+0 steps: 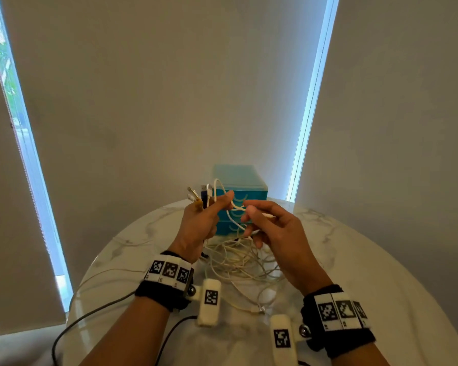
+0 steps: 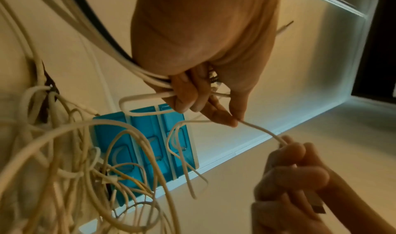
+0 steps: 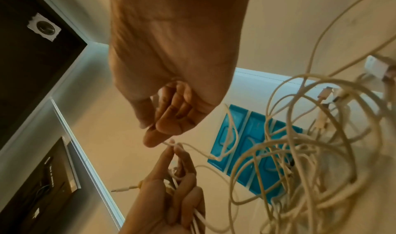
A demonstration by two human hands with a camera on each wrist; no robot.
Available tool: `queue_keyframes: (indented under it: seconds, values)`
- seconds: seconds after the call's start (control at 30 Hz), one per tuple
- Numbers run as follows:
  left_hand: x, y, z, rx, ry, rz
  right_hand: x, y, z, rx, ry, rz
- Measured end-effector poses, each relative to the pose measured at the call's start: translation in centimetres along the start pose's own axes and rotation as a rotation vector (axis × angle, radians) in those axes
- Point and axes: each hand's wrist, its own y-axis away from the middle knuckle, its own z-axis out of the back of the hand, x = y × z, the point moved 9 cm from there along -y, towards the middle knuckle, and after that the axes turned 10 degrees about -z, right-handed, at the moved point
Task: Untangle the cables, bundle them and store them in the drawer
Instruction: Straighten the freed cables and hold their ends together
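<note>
Fingers [image 2: 184, 93] of the left hand [image 1: 200, 228] clench several plug ends while the right hand [image 1: 273, 231] pinches one white cable [image 2: 260, 130], apparently its free end. Untangling is underway above the tangle [image 1: 245, 262] mid-table, before the far-edge drawer unit [image 1: 245, 186]; next, draw that strand clear.

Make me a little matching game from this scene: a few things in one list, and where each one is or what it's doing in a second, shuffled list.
Things:
1. left hand
2. right hand
3. drawer unit
4. cable tangle

States:
A. stands at the table's far edge
B. lies heaped on the table
C. grips several cable ends, plugs pointing up
D. pinches one thin white cable

Pairs: 1-C, 2-D, 3-A, 4-B
</note>
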Motion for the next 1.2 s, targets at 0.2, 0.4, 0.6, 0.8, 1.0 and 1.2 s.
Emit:
queue_keyframes:
  seconds: [0.2,0.4,0.6,0.8,1.0,1.2]
  values:
    - [-1.5,-0.3,2.4,-0.069,-0.267,-0.002,3.0,-0.3,7.6,-0.425,-0.292,0.107]
    - [-3.9,-1.1,6.2,-0.231,-0.209,-0.070,2.9,-0.3,12.0,-0.623,-0.395,0.095]
    - [-3.2,-2.1,6.0,-0.125,-0.301,0.008,2.4,-2.0,12.5,-0.658,-0.384,0.002]
    - [-8.7,-3.5,6.7,-0.009,-0.851,-0.262,5.8,-1.1,16.0,-1.064,-0.529,0.275]
    - [-17.6,-2.0,6.9,-0.226,-0.706,-0.620,9.7,-10.6,0.3,-0.417,-0.794,0.142]
    - [-20.4,-0.4,10.0,-0.270,-0.744,-0.715,10.5,-11.7,-7.8,0.116,-0.184,0.007]
